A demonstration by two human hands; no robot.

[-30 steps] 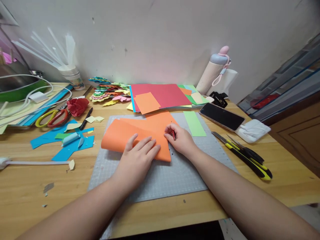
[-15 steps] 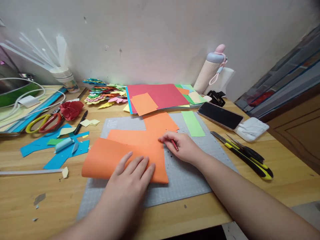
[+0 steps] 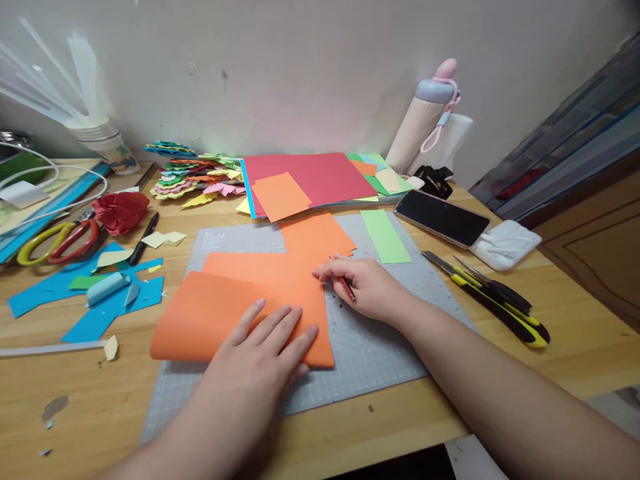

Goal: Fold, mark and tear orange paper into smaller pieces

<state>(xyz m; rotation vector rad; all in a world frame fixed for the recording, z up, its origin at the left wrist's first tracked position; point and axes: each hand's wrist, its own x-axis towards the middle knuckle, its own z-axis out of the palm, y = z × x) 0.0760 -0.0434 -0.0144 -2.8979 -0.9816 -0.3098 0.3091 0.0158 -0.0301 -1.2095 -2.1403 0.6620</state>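
A folded orange paper sheet (image 3: 240, 300) lies on a grey cutting mat (image 3: 380, 347) on the wooden desk. My left hand (image 3: 265, 347) rests flat on the sheet's near right part, fingers stretched out. My right hand (image 3: 363, 287) is closed round a thin red pen or pencil (image 3: 347, 288), its fingertips touching the sheet's right edge. Another orange piece (image 3: 315, 233) lies just behind, partly under the folded sheet.
A stack of coloured paper (image 3: 320, 177) lies at the back. A green strip (image 3: 385, 237), a phone (image 3: 440, 217), yellow-black cutters (image 3: 495, 303) and a bottle (image 3: 425, 113) are to the right. Blue scraps (image 3: 85, 293), scissors (image 3: 55, 240), a black pen (image 3: 143, 238) and cups (image 3: 103, 140) lie left.
The orange sheet has slid toward me and to the left under my left hand. My right hand has followed slightly, keeping the red pencil at the sheet's edge.
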